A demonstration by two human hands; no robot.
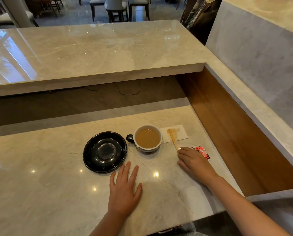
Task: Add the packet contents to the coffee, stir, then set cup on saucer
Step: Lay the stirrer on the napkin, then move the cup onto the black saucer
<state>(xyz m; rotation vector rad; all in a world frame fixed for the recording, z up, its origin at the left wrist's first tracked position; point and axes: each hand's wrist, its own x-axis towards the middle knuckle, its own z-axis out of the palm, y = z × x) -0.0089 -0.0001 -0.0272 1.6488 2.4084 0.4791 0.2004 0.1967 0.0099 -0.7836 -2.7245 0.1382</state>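
Note:
A dark cup with a white inside (148, 139) holds milky coffee and stands on the marble counter, handle to the left. Left of it lies an empty black saucer (104, 152). A wooden stir stick (173, 139) rests with its stained end on a white napkin (174, 133) to the right of the cup. A red and white packet (201, 152) lies just beyond my right hand (196, 163), whose fingertips touch the near end of the stick. My left hand (124, 189) lies flat on the counter below the saucer, fingers spread, holding nothing.
A raised marble bar top (98, 53) runs across behind the work counter, with a dark gap below it. A wooden side panel (236, 133) and a marble ledge bound the right side. Chairs stand in the far background.

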